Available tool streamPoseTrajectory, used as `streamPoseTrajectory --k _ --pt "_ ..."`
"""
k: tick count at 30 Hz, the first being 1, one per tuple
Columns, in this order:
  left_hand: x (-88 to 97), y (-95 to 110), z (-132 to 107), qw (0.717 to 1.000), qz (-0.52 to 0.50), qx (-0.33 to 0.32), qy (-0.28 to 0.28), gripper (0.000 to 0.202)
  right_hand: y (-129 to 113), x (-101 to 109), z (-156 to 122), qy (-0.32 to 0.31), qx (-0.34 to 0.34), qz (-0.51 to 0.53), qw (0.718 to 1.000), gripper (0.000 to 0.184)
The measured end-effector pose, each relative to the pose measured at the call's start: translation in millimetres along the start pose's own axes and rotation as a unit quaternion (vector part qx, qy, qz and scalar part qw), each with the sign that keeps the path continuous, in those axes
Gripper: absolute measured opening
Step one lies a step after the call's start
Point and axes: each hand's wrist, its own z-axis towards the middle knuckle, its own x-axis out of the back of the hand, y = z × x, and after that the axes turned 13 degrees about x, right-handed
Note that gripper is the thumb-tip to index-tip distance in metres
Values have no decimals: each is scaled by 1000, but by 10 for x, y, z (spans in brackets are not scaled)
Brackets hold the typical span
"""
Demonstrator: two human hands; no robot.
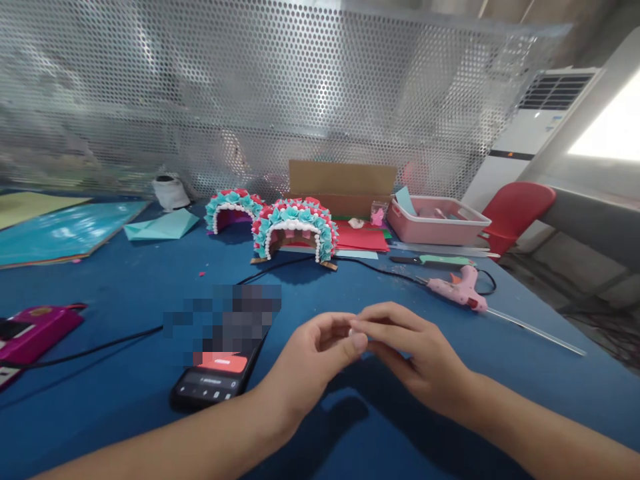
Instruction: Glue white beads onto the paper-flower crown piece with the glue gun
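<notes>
Above the near part of the table, my left hand (320, 350) and my right hand (420, 347) meet at their fingertips. Pinched where they touch is a small white piece (352, 332), mostly covered by the fingers, so its kind is unclear. Both hands are closed, thumbs and fingers pressed together. Left of my left hand lies a black smartphone (210, 390) with its screen lit, partly pixelated. Beyond the hands stand two arch-shaped pieces, the front arch (295, 223) and the rear arch (233, 207), trimmed with teal and red flowers and white beads.
A pink glue gun (463, 290) with a clear stick lies right, near a green-handled knife (440, 261). Behind are a pink basket (435, 230), red sheets (363, 238) and a cardboard box (343, 180). A black cord (120, 340) crosses the blue table (125, 287) from a magenta device (45, 333).
</notes>
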Motion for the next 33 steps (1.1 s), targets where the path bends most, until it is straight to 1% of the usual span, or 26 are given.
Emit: streamPoseTrajectory --k 2,4,5,7,9,10,13,16,19,23,26,29,31,33 --pt "0 -3 4 1000 10 6 -14 37 -18 2 -15 9 5 -16 1000 55" --pt "-5 -4 9 1000 -1 6 -10 33 -34 8 -23 23 4 -44 999 59" --pt "-8 -4 11 1000 -6 3 -5 31 -37 14 -23 30 6 -58 998 55" --pt "-17 -1 11 1000 -6 -6 -2 29 -37 28 -12 35 9 -69 997 41" --pt "-26 5 4 1000 5 -8 -10 28 -30 41 2 35 14 -55 998 31" --pt "-31 9 -2 1000 9 -7 -13 29 -27 46 8 34 13 -44 998 28" --pt "-39 24 -24 1000 19 4 -19 34 -26 48 15 34 9 -25 999 23" --pt "-40 33 -45 998 49 2 -24 34 -45 40 18 44 13 -25 999 20" --pt "-37 35 -59 998 67 -5 -8 33 -74 27 29 50 12 -35 998 19" --pt "-34 35 -56 998 65 3 13 32 -87 21 40 55 1 -40 998 22" --pt "-36 27 -52 998 63 3 22 32 -77 34 40 51 -3 -18 999 21" --pt "-43 19 -60 998 66 -8 22 31 -77 47 33 45 -16 23 999 17" --pt "-51 19 -70 998 62 -8 23 30 -79 49 28 41 -27 23 999 14" --pt "-61 21 -76 998 57 1 25 29 -65 49 24 60 -71 13 996 11"
